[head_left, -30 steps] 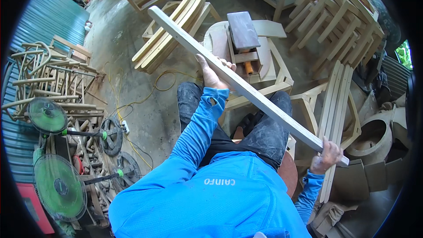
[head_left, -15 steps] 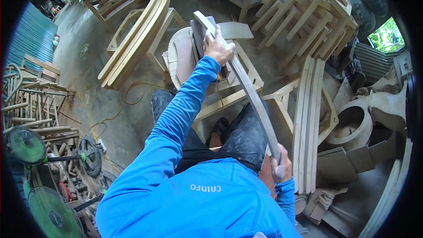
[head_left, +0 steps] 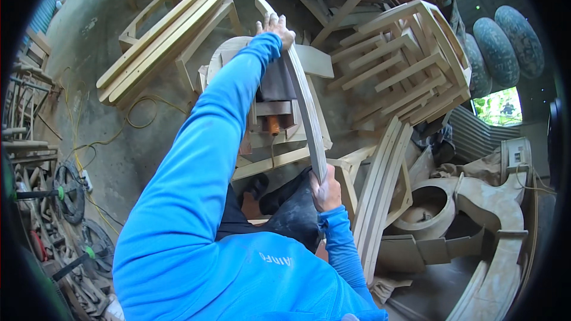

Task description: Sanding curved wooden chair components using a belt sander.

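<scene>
A long curved wooden slat slants from the upper middle down to the right side of my lap. Near its far end, my left hand is wrapped over it, arm stretched out. My right hand grips the near end, with the fingers closed round it. Below and left of the slat is what looks like a sander with a grey belt-like surface and an orange part. It sits on a wooden frame. Whether the slat touches the grey surface I cannot tell.
Several curved slats rest on a wooden stand at the left, others on a stand at the right. A pile of wooden frames stands far right. Beside me are a dusty blower housing and a yellow cable on the floor.
My left hand has reached farther forward along with the slat, which now points more directly away from me. My right hand has come up with the near end. The whole view has shifted.
</scene>
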A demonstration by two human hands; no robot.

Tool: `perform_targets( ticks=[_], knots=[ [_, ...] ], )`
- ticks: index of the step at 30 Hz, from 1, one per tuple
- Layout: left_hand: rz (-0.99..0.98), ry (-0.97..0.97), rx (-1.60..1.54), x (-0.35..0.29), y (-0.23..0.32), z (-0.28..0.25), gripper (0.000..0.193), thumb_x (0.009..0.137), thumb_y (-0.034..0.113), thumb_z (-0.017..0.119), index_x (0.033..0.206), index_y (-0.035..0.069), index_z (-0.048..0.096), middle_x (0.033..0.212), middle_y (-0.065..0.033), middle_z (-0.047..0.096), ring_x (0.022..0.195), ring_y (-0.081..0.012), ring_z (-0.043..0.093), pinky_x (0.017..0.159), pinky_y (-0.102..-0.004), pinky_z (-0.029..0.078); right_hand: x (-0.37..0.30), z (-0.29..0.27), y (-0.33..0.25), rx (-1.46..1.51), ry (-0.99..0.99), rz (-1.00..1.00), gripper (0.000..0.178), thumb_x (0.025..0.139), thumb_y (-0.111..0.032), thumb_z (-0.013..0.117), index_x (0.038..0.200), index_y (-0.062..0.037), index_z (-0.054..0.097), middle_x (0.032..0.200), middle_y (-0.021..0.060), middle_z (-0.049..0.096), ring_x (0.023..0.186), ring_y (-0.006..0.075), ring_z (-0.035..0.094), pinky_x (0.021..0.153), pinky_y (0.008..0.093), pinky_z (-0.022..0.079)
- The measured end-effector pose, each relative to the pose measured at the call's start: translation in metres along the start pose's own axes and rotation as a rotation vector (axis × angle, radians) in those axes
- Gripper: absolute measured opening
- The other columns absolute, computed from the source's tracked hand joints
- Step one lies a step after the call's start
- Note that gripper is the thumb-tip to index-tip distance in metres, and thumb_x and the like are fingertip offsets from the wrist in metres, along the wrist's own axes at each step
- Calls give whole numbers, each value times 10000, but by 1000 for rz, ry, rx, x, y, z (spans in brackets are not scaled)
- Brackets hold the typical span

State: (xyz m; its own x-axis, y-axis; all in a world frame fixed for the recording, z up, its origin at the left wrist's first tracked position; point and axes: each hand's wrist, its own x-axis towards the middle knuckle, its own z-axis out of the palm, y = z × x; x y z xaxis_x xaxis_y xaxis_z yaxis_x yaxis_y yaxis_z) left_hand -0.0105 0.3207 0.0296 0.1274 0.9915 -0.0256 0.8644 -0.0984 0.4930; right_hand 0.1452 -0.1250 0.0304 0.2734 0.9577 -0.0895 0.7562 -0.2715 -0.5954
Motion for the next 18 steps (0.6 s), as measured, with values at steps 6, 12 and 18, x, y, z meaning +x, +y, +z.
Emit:
perform_targets(
  ticks=[6, 12, 18],
  knots=[
    [-2, -54, -42, -36, 3, 2, 849, 938, 434, 488, 1643, 52, 210, 1729, -169, 125, 1613, -301, 33, 1290, -528, 50, -38, -31, 5, 29, -30, -97, 471, 919, -194, 740, 1305, -80, 494, 966, 295, 693, 919, 539, 659, 743, 559, 551],
    [206, 18, -147, -220, 76, -18, 829, 888, 371, 537, 1588, -14, 315, 1700, -242, 142, 1606, -357, 29, 1271, -589, 23, -188, -62, 76, -61, -8, -32, 481, 909, -148, 767, 1311, -51, 522, 1012, 239, 712, 959, 484, 705, 772, 499, 570],
    [145, 7, -207, -168, 51, -20, 798, 886, 365, 531, 1571, -4, 356, 1699, -216, 165, 1605, -339, 51, 1275, -579, 23, -151, -54, 37, -8, -85, 224, 493, 892, -141, 784, 1299, -42, 523, 1013, 258, 708, 975, 479, 708, 792, 488, 570]
  ],
)
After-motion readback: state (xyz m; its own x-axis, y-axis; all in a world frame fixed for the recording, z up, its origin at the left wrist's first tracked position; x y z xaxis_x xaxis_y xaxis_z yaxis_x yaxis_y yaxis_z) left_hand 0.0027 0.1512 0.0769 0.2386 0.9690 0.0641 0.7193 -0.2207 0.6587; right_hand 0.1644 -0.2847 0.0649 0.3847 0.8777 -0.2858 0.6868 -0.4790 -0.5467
